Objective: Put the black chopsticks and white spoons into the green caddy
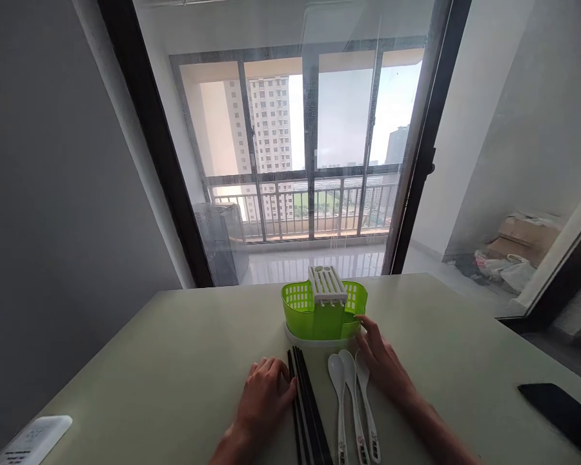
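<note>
A green cutlery basket [328, 321] with a white slotted top [327, 284] and a white base stands on the table. My right hand [382, 361] reaches beside it, fingers extended and parted, the index fingertip at the basket's right front side. Below, three white spoons [351, 381] lie side by side with their bowls toward the basket; the rightmost one's bowl is next to my right hand. Several black chopsticks [310, 407] lie in a bunch left of the spoons. Resting on the table, my left hand [266, 394] has loosely bent fingers, its thumb against the leftmost chopsticks.
The pale table [213, 323] ends at a large glass pane in a dark frame. A white device [43, 439] lies at the left edge, a black flat object [561, 410] at the right. Beyond the glass, cardboard and bags [518, 248] sit on the floor.
</note>
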Available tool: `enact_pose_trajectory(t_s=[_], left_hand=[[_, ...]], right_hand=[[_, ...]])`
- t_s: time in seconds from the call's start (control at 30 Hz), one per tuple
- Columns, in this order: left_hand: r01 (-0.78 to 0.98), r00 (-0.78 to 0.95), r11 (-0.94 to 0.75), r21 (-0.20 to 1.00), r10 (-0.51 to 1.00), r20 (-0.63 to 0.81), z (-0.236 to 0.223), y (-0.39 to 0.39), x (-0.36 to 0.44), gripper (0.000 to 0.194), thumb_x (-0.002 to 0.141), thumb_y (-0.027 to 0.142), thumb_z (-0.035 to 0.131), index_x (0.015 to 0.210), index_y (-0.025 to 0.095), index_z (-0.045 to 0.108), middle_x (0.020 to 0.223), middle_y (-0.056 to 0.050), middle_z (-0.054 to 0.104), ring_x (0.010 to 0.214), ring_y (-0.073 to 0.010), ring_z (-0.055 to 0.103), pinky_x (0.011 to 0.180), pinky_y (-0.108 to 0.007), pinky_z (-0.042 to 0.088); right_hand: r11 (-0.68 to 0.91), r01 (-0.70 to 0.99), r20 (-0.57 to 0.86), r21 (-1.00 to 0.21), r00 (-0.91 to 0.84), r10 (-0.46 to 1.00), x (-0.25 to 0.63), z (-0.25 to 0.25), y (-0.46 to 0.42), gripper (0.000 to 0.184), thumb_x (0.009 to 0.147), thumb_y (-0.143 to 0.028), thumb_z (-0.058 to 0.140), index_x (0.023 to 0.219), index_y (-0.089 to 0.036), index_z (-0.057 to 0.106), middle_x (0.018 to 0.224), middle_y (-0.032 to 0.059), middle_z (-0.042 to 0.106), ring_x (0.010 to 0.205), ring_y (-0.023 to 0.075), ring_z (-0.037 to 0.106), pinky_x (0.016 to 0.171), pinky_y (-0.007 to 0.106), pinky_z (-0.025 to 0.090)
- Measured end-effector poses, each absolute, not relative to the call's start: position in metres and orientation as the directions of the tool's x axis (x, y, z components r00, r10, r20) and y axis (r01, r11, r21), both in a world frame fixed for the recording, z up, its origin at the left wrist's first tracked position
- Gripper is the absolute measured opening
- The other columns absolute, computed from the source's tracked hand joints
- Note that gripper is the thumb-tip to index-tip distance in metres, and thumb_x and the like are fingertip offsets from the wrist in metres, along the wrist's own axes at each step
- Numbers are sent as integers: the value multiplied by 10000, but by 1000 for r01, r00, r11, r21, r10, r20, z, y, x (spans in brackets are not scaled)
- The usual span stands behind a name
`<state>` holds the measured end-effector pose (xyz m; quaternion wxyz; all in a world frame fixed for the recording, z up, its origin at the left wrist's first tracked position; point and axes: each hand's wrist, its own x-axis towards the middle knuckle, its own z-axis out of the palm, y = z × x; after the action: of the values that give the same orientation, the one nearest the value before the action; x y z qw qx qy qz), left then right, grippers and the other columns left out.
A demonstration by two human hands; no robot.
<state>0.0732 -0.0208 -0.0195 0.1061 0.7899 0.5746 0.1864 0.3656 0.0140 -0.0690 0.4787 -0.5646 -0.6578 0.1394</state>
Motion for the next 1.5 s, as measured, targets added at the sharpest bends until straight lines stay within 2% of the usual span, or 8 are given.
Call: enact_pose_trajectory(t_s=[0.27,0.43,0.73,0.93,1.07,1.17,1.27,1.5], left_hand=[[943,134,-141,301,990,42,0,-7,50,165,863,363,612,865,213,681,900,-33,733,881,-223,673,859,-350,406],[994,20,-34,108,992,122,2,7,12,192,955,283,527,980,185,690,992,-72,732,969,-238,677,895,-366,399],[997,10,12,-79,959,282,-15,11,12,270,936,83,459,963,150,719,1022,-149,710,997,-295,661,874,-397,442],[966,74,-173,190,895,440,-1,5,15,244,970,237,489,955,218,732,939,-94,775,825,-269,725,774,-351,521],[662,-13,-388,641,850,527,27,-5,28,296,941,486,576,1004,243,733,926,-62,810,834,-261,771,753,-332,593],[305,-121,-371,877,898,422,43,-16,45,323,857,520,685,952,215,730,865,-59,817,849,-280,786,835,-400,627],[130,-127,-292,948,943,308,49,-25,59,280,811,460,741,885,190,739,829,-68,817,817,-284,789,831,-411,644],[132,-124,-248,960,956,264,40,-29,68,239,734,426,763,838,213,789,828,-40,819,790,-270,784,783,-360,654]], right_hand=[[287,524,380,-802,76,922,365,-78,18,438,1041,-478,344,1462,-358,347,1297,89,656,1119,251,688,887,390,545],[280,461,410,-842,211,887,366,-86,25,543,1008,-524,405,1507,-344,293,1468,118,527,1326,268,564,1022,476,513],[265,376,440,-888,527,727,379,-87,30,528,925,-525,500,1339,-208,420,1282,157,570,1115,276,632,968,490,520],[261,481,525,-837,570,632,370,-48,-12,338,921,-413,535,1210,-242,498,1197,106,610,1071,278,625,899,466,518],[475,583,704,-659,256,662,343,-1,-41,139,979,-312,487,1062,-254,583,1111,72,617,1034,235,624,888,400,513],[626,525,714,-576,-49,698,315,35,-52,156,1009,-229,450,1041,-259,599,1131,71,607,1057,205,615,885,343,519],[675,439,650,-593,-233,723,289,66,-53,184,1020,-229,450,1125,-255,599,1131,72,611,932,168,628,835,312,534],[636,370,502,-677,-399,767,252,109,-31,247,998,-401,559,1157,-246,668,922,24,687,772,151,635,716,278,527]])
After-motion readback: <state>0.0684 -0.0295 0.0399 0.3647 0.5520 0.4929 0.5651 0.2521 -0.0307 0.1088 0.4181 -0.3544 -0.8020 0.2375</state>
